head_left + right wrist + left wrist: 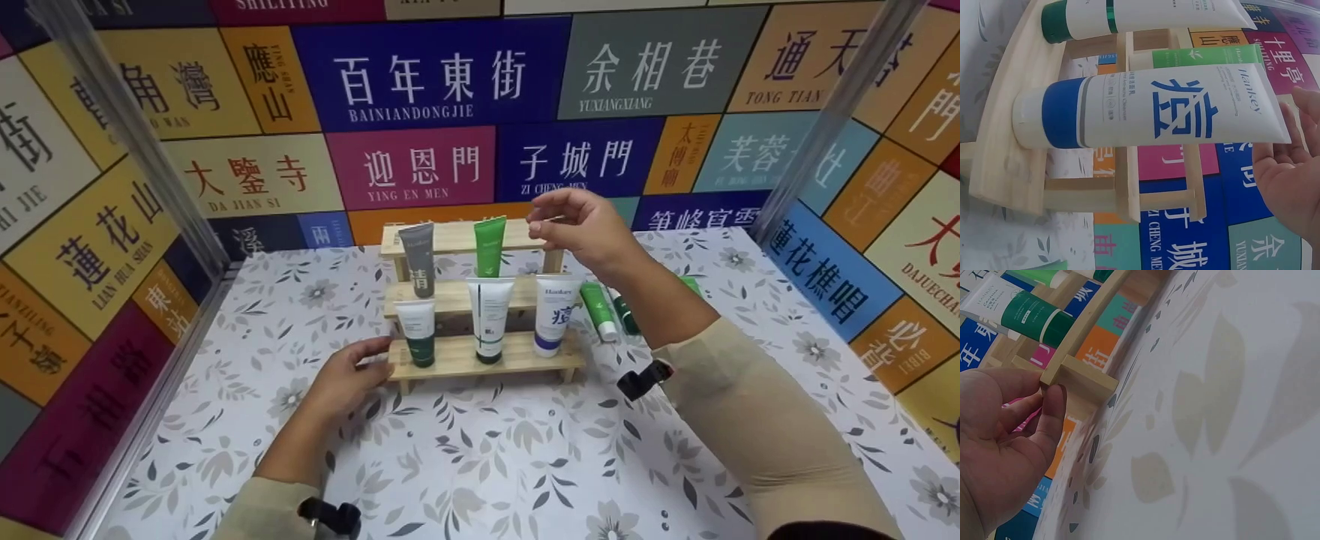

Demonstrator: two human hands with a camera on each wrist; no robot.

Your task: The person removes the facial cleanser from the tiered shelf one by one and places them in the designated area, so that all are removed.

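A three-tier wooden display rack (450, 365) stands on the table. My left hand (358, 373) pinches the left end of its lowest step, and the left wrist view shows that hand (1022, 422) at the board's corner. On the lowest step stand a white-and-green tube (417, 330), a white tube with a dark green cap (491, 319) and a white-and-blue cleanser tube (553, 315). The middle step bears a grey tube (418, 259) and a green tube (490, 246). My right hand (581, 229), fingers loosely bent and holding nothing visible, hovers by the top step's right end.
Right of the rack, a green tube with a white cap (598, 311) and a dark green-capped tube (624, 313) lie on the floral tablecloth (450, 465). Another green item (690, 284) is partly hidden behind my right forearm. A sign-covered wall (435, 75) closes the back.
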